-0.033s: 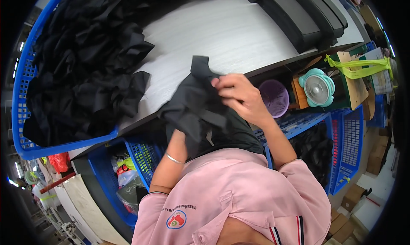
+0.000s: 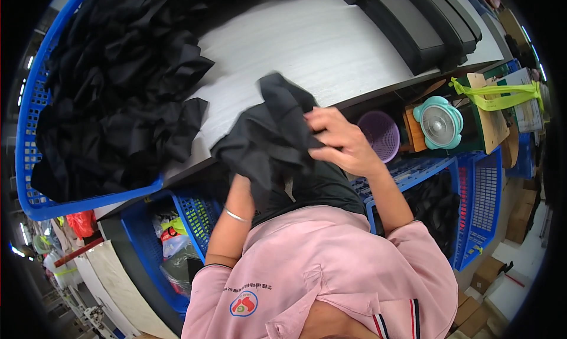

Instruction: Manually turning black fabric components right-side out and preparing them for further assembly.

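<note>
A crumpled piece of black fabric point(image 2: 277, 117) hangs at the front edge of the white table, above my lap. My right hand point(image 2: 342, 139) grips its right side, with thumb and fingers closed on the cloth. The fabric drapes over my left hand point(image 2: 240, 186), so only the wrist and a silver bangle point(image 2: 235, 215) show; those fingers are hidden. To the left, a heap of similar black fabric pieces point(image 2: 118, 103) fills a large blue basket point(image 2: 88, 205) and spills a little onto the tabletop point(image 2: 260, 41).
Black and grey stacked panels point(image 2: 407, 29) lie at the table's far right. Beside my right arm are a purple basket point(image 2: 378, 136), a teal fan point(image 2: 438, 121) and blue crates point(image 2: 479, 203), one holding black cloth. A blue crate point(image 2: 144, 244) with bagged items sits low on the left.
The fabric's upper part has tipped and spread to the right. My right hand has shifted slightly right and down with it, while my left wrist has moved a little left.
</note>
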Motion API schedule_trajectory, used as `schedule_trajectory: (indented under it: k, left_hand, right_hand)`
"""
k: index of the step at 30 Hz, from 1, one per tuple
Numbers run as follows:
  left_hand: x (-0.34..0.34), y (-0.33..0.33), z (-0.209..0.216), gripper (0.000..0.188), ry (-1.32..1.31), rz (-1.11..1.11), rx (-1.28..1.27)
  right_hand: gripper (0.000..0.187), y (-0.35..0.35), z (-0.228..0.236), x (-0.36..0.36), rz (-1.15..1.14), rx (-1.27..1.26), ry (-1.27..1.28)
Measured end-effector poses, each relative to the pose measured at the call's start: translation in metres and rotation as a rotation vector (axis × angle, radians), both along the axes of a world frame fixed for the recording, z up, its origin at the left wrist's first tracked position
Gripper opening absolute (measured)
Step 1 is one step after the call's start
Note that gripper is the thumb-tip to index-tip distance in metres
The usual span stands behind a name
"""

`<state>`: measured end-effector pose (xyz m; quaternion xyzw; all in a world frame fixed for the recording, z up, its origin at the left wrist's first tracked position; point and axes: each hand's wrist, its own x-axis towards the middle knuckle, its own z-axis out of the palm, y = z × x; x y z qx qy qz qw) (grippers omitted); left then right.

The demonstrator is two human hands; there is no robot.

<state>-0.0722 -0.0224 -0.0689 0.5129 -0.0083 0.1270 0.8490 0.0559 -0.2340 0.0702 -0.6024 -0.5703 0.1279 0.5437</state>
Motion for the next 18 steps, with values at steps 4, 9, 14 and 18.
schedule_trajectory:
  k: [4,9,14,18]
  left_hand:
    - [-0.016,0.041,-0.005,0.053,-0.059,-0.049,-0.101]
    - [0.008,-0.005,0.048,0.037,0.29,0.214,-0.239]
    - [0.011,-0.037,0.079,0.028,0.558,0.154,0.167]
    - [-0.029,-0.018,0.089,0.024,0.479,0.507,0.202]
  right_hand:
    - [0.028,-0.011,0.007,0.036,-0.025,-0.081,0.094]
    - [0.015,0.034,-0.005,0.115,-0.337,-0.078,-0.028]
    - [0.022,0.059,-0.052,0.127,-0.63,0.186,0.301]
    - [0.024,0.016,-0.053,0.07,-0.739,-0.082,0.31]
